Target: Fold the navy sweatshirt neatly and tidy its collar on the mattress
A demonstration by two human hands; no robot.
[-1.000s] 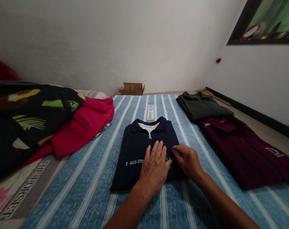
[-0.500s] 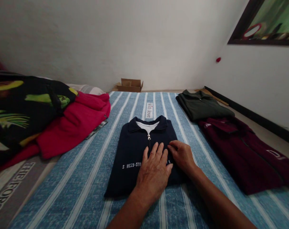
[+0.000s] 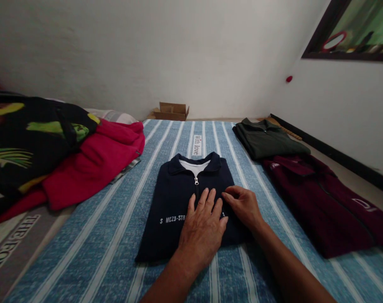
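In the head view a navy sweatshirt [image 3: 172,193] lies folded, its collar away from me. It has a white zip pull [image 3: 196,181] at the neck and white lettering across the chest. My left hand [image 3: 202,227] rests flat on the front with fingers spread, covering part of the lettering. Beside it, my right hand [image 3: 242,206] is closed in a pinch at the right side of the chest. Its fingertips touch the dark cloth, and what they pinch, if anything, is too small to make out.
Blue striped bedding [image 3: 112,235] lies beneath. To the right are a folded maroon garment [image 3: 324,202] and a folded dark green one [image 3: 270,139]. At the left, a pink garment [image 3: 93,168] lies under a black patterned one [image 3: 43,143]. A cardboard box [image 3: 171,111] sits by the wall.
The view has shifted slightly, so the sweatshirt and the left-hand clothes appear a little further left. Both hands keep nearly the same places on the sweatshirt.
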